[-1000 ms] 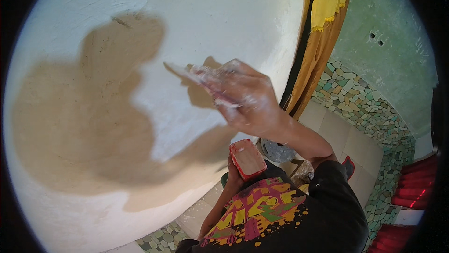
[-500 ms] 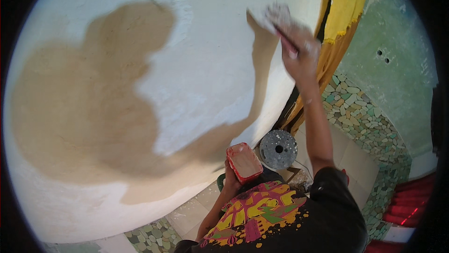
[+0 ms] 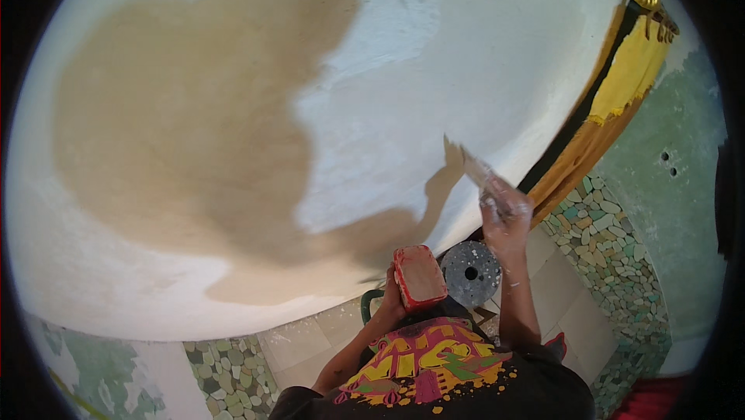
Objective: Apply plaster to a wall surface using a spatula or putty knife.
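Observation:
My left hand is closed around the side of a red rectangular tub holding pale, pinkish-white paint, held low in front of my chest. Out ahead and to the right, my right hand, smeared with white, grips a paintbrush. The brush's bristles point up and left, at or very near the large white wall; whether they touch it I cannot tell. A slightly greyer patch covers the wall's upper right, and my shadow falls across its left half.
A round grey, paint-speckled stool-like top with a centre hole stands just right of the tub. Yellow and brown cloth hangs along the wall's right edge. Beyond lie a pebble-stone strip, a green wall and floor tiles.
My right hand and the brush have come down from high on the wall, closer to my body. The view has shifted; my left hand still holds the tub.

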A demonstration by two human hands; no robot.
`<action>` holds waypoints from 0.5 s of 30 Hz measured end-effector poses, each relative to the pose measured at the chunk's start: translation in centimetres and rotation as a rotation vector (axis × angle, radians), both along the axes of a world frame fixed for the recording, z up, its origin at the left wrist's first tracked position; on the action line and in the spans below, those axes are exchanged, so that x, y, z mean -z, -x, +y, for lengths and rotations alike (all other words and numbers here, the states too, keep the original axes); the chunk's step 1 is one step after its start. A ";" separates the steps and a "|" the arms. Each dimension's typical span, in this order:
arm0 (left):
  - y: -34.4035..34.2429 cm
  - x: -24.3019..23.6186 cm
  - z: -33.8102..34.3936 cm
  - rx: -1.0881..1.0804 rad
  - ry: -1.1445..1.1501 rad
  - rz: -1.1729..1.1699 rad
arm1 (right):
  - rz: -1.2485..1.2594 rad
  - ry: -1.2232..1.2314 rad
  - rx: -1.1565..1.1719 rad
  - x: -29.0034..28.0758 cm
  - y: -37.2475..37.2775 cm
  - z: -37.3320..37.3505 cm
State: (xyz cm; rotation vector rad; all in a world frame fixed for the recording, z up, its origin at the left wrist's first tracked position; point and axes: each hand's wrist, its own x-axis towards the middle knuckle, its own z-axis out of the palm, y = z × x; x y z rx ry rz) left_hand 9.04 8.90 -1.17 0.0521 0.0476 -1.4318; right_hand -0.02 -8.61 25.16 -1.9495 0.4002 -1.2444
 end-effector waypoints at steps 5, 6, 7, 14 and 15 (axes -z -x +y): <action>-0.4 -0.7 0.3 -0.015 -0.067 -0.040 | -0.220 0.768 0.087 -12.0 -3.8 2.5; -0.3 -0.8 0.1 -0.034 -0.035 -0.038 | -0.209 0.880 0.124 -14.3 -4.6 2.7; -0.3 -0.8 0.1 -0.054 -0.006 -0.036 | -0.196 0.990 0.160 -15.7 -5.9 2.8; 1.1 -1.3 0.1 -0.081 -0.108 -0.036 | -0.133 0.919 0.245 -13.1 -12.9 3.0; 1.4 -1.3 0.2 -0.086 -0.103 -0.029 | -0.123 0.882 0.207 -12.0 -12.5 3.3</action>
